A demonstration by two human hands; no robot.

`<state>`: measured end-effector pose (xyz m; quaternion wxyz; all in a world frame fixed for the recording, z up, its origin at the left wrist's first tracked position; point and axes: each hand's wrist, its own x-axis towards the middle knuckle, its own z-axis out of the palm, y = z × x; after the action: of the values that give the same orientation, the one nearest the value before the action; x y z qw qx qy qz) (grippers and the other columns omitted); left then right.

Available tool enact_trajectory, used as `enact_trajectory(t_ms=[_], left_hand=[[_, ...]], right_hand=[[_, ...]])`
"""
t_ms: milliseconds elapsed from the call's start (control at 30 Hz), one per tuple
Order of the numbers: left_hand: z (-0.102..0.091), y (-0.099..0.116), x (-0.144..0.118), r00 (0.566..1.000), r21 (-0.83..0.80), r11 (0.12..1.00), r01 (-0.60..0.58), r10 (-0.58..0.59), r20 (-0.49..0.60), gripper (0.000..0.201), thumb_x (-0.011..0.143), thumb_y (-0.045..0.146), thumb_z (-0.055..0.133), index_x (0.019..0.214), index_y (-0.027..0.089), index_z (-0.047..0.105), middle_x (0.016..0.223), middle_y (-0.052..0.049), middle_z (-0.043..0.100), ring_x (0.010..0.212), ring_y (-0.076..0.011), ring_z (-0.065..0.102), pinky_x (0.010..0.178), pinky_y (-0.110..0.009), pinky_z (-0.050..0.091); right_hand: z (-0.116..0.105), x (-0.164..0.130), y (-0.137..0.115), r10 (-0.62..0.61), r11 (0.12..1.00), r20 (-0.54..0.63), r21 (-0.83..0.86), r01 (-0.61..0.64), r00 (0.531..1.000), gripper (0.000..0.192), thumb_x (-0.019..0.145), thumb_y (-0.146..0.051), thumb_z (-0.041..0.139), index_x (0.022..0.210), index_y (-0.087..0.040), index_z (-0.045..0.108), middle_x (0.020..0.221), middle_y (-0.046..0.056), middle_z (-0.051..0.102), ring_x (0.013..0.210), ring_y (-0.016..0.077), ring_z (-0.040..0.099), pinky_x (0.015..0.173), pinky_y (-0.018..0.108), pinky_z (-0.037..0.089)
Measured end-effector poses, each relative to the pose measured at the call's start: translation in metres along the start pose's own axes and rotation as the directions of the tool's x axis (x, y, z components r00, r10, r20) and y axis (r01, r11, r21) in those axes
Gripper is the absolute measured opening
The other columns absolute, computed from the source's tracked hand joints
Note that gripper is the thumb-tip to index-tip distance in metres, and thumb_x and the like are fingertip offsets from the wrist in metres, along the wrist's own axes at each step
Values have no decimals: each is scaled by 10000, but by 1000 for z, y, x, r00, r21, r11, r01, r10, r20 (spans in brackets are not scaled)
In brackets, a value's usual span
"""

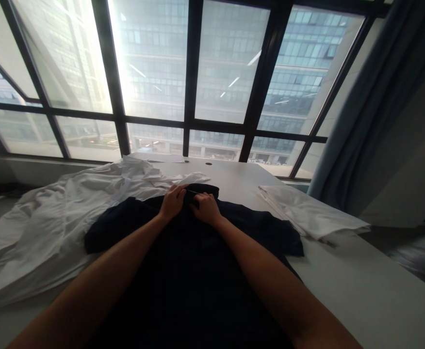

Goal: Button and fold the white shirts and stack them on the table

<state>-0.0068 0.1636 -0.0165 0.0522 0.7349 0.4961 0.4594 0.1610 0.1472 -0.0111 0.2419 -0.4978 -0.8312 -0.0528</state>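
Fingers of both hands, left hand point(172, 199) and right hand point(205, 207), pinch the dark shirt's point(198, 271) collar; shirt lies flat, unfolded, 1 folded white shirt point(310, 213) beside.

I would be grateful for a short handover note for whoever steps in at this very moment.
Left hand: fingers curled on the collar end of the dark shirt, pinching the fabric.
Right hand: beside the left, gripping the same collar edge.
The dark shirt lies spread flat on the white table, sleeves out to both sides.
Done: one folded white garment sits at the right.
Left: the dark shirt is unfolded; a crumpled pile of white shirts lies on the left.
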Motion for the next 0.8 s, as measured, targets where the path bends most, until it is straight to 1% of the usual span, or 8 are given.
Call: enact_trajectory(t_ms=[67,133,200,333,467,633,733,800], left_hand=[[-8,2,1,984,161,977,-139,118,136,386,977,243,396,1274,268,642,1121,-78,609,1055,-212,567,897,-300,469],[-15,4,3,952,300,919,-257,187,243,373,969,225,426,1255,282,658,1138,-89,598,1114,-241,521,936,-337,442],[-20,5,6,938,407,857,-315,216,272,326,966,237,453,1190,258,689,1107,-106,601,1101,-267,510,946,-382,426],[-23,3,9,940,522,783,-339,254,229,258,964,225,461,1047,200,704,1055,-131,611,1071,-295,518,909,-427,427],[-19,0,7,952,574,761,-302,268,145,251,970,210,442,1049,176,678,1057,-138,620,1060,-299,542,876,-422,432],[-14,15,4,963,532,805,-263,249,99,261,975,267,463,1136,169,643,1094,-132,636,1070,-292,568,888,-404,434],[-11,29,1,959,440,860,-258,174,223,263,960,335,502,1116,186,651,1030,-87,672,976,-252,623,842,-352,463],[-10,34,-1,913,395,872,-289,127,388,262,928,381,547,1062,200,682,1018,-70,680,939,-239,643,812,-327,481]], right_hand=[[0,-1,5,7,1000,-18,16,-7,1000,234,892,-293,589,1060,-155,676,1090,115,695,1047,268,563,938,382,347],[1,-1,8,-6,999,-29,34,7,1000,238,889,-275,588,1075,-153,672,1079,114,695,1037,263,563,935,379,346],[1,0,10,-31,998,-34,49,33,999,228,887,-279,596,1063,-159,678,1069,106,698,1024,255,565,937,374,343],[-5,2,18,-76,995,-82,62,82,994,218,928,-326,554,973,-172,702,1007,85,704,1006,232,561,965,379,325],[-23,1,42,-71,997,-196,15,75,978,187,913,-231,527,900,-185,708,1052,80,675,1099,233,512,1029,408,270],[-27,-2,60,10,990,-178,-134,-34,984,136,825,-197,601,902,-164,708,1111,124,616,1098,263,481,982,399,311],[-17,-2,56,108,969,-134,-209,-135,985,177,874,-207,548,950,-160,701,1068,137,615,1041,264,511,913,385,345],[-10,0,51,146,958,-68,-240,-158,987,201,909,-214,509,988,-163,686,1048,133,628,993,249,555,891,372,364]])
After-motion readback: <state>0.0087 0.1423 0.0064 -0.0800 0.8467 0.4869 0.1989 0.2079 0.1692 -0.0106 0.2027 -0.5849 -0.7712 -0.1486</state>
